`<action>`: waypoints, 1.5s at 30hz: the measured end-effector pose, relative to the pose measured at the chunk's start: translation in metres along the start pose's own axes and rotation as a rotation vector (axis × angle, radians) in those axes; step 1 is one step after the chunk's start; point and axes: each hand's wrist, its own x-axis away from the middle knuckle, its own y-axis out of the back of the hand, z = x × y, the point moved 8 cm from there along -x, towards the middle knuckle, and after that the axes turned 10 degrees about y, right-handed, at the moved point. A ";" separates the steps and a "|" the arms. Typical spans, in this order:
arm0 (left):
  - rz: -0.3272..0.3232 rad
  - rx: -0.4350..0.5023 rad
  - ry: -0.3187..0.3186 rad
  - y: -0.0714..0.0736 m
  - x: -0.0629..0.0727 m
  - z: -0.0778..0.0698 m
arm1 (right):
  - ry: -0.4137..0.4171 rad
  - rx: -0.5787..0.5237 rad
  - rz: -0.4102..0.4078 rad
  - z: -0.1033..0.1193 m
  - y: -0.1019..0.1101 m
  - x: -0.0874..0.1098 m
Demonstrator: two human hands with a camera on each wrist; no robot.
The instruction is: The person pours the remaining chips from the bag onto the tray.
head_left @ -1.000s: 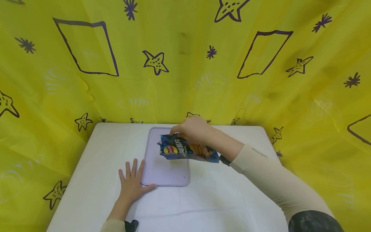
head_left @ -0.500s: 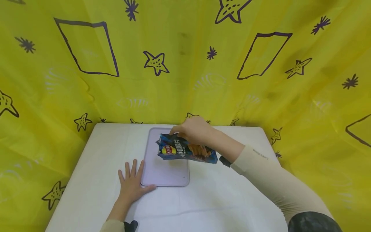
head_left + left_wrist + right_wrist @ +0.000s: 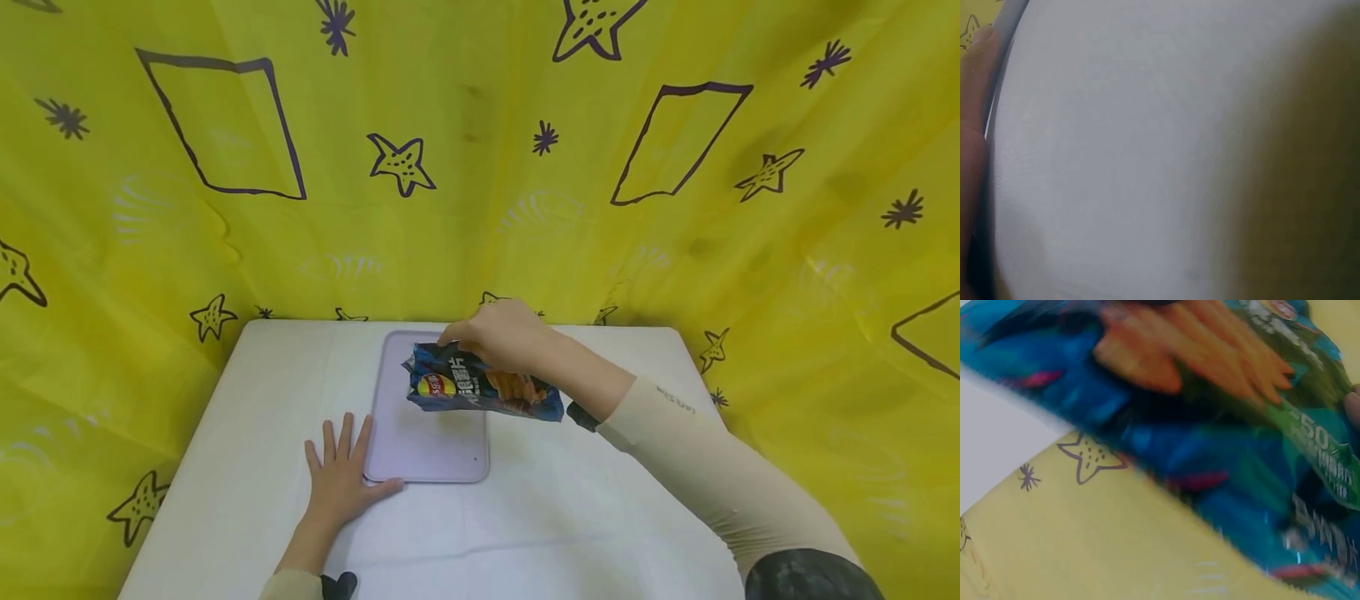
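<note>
My right hand (image 3: 504, 335) grips a blue chip bag (image 3: 483, 385) by its upper edge. The bag hangs lengthwise over a pale lilac tray (image 3: 427, 446), its crumpled left end above the tray and its right end reaching past the tray's right side. Orange chips printed on the bag (image 3: 1197, 356) fill much of the right wrist view, where a fingertip shows at the right edge. My left hand (image 3: 339, 477) lies flat with spread fingers at the tray's lower left corner, thumb along the front rim. In the left wrist view a finger (image 3: 975, 87) shows at the left edge.
The tray lies on a white table (image 3: 585, 517). Behind and beside the table hangs a yellow curtain (image 3: 480, 225) with drawn stars and shapes. A blurred olive-brown patch covers the right part of the left wrist view. My right forearm (image 3: 675, 442) crosses over the table's right side.
The chip bag has shifted slightly left since one second ago, still in my right hand's grip. My left hand stays in place beside the tray.
</note>
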 end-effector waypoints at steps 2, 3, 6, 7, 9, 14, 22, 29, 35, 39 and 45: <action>0.007 0.003 0.001 -0.001 0.000 0.000 | 0.005 0.001 -0.006 0.000 -0.001 0.000; 0.010 0.004 0.002 -0.002 0.000 0.000 | 0.007 0.001 -0.011 0.000 -0.001 0.000; 0.004 0.008 -0.001 -0.001 0.000 0.000 | 0.016 0.004 -0.018 0.000 -0.002 0.000; 0.002 0.011 -0.002 -0.001 0.000 0.000 | 0.019 0.007 -0.022 0.000 -0.002 0.000; -0.007 0.013 -0.005 -0.001 0.000 0.000 | 0.015 0.000 -0.029 -0.001 -0.003 0.001; -0.022 0.009 -0.014 0.001 0.000 -0.002 | 0.008 0.005 -0.029 -0.003 -0.004 0.002; -0.006 0.009 -0.007 0.001 0.000 -0.002 | 0.012 0.016 -0.024 -0.002 -0.006 0.003; 0.007 -0.006 -0.005 0.000 -0.001 -0.002 | 0.026 0.015 -0.021 0.000 -0.006 0.001; 0.017 -0.006 -0.001 0.000 -0.001 -0.002 | 0.017 0.014 -0.013 0.000 -0.006 0.001; 0.015 -0.004 0.000 0.001 0.000 -0.002 | 0.016 0.012 -0.010 0.001 -0.006 0.001; 0.010 -0.011 0.003 0.002 0.000 -0.003 | 0.017 0.022 -0.003 0.001 -0.006 0.001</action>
